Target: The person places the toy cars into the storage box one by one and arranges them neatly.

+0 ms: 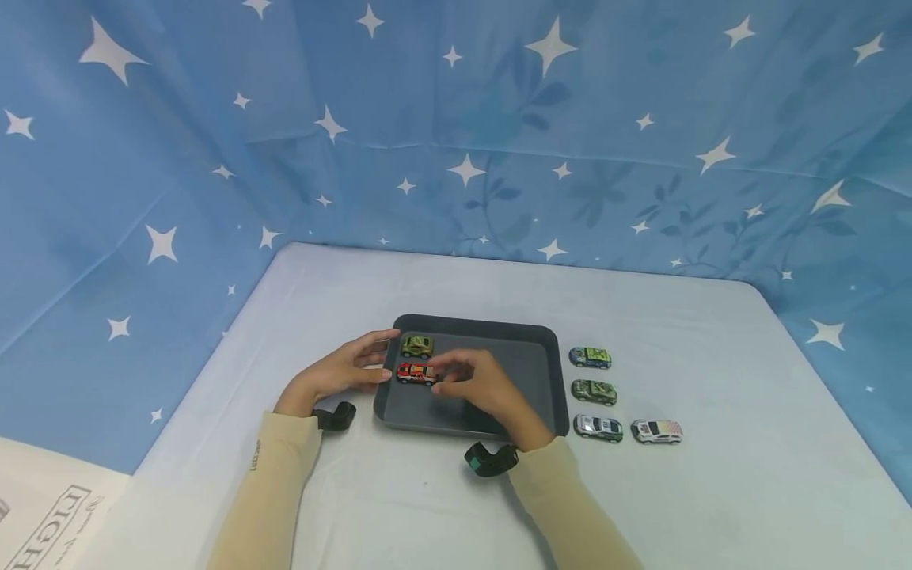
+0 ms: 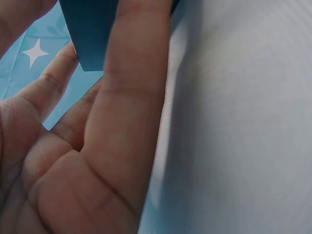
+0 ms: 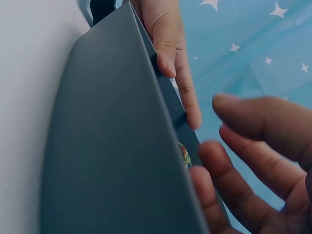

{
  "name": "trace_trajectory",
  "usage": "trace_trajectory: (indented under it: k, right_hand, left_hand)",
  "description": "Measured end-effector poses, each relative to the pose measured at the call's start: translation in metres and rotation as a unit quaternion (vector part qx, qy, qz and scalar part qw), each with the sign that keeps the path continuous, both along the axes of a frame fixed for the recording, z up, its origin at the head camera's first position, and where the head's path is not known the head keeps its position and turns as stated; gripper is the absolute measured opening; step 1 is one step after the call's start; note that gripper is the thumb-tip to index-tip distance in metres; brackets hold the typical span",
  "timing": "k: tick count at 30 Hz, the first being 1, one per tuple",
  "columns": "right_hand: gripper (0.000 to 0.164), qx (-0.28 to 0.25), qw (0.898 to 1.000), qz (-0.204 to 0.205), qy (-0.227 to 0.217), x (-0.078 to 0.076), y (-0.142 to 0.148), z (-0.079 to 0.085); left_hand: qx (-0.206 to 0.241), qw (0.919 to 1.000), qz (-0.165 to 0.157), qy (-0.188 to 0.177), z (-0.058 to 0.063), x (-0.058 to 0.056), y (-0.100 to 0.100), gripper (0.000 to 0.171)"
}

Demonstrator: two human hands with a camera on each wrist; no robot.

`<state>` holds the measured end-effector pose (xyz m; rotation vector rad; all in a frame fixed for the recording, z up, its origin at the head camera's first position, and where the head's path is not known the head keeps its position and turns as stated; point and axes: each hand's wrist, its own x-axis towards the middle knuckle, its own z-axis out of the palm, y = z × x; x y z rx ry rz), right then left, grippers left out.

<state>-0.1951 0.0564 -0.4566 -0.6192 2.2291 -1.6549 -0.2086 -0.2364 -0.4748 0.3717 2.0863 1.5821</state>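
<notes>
A dark grey tray (image 1: 470,427) lies on the table with two toy cars near its left side. One is a green toy car (image 1: 416,346); just in front of it stands a red toy car (image 1: 416,373) with white and black markings. My left hand (image 1: 345,368) touches the tray's left rim, fingers stretched along it and thumb near the red car. Over the tray, my right hand (image 1: 479,382) has its fingertips right at the red car's right end. In the right wrist view its fingers (image 3: 243,195) are spread apart, with nothing seen between them.
Right of the tray, a blue-green toy car (image 1: 590,358), a camouflage toy car (image 1: 594,392) and a silver toy car (image 1: 598,428) form a column. A white toy car (image 1: 657,431) sits beside the silver one. A blue star-patterned cloth (image 1: 427,111) hangs behind the table.
</notes>
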Motion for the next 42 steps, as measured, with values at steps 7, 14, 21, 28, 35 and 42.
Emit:
trace_trajectory:
  k: [7,14,21,28,35,42]
  right_hand:
    - [0.041,-0.026,0.998,0.046,-0.033,0.003,0.009,-0.001]
    - [0.041,-0.032,0.998,0.044,-0.039,0.007,0.021,-0.002]
    - [0.040,-0.044,0.998,0.041,-0.026,0.012,0.036,-0.003]
    - [0.040,-0.043,0.998,0.043,-0.021,0.014,0.051,-0.008]
    - [0.038,-0.034,0.999,0.036,-0.004,0.017,0.066,-0.009]
    - [0.036,-0.032,0.999,0.043,0.006,0.017,0.082,-0.008]
  left_hand:
    - [-0.003,1.0000,-0.002,0.005,-0.002,-0.001,0.000,0.083]
    - [0.000,1.0000,-0.003,0.003,-0.003,-0.001,0.000,0.082]
    - [0.004,1.0000,-0.005,0.003,-0.005,-0.001,-0.001,0.083]
    - [0.009,0.9999,-0.006,0.004,-0.004,-0.001,-0.001,0.084]
    - [0.015,0.9998,-0.009,0.002,-0.005,-0.001,-0.001,0.085]
    - [0.013,0.9998,-0.011,0.003,-0.004,-0.001,-0.002,0.085]
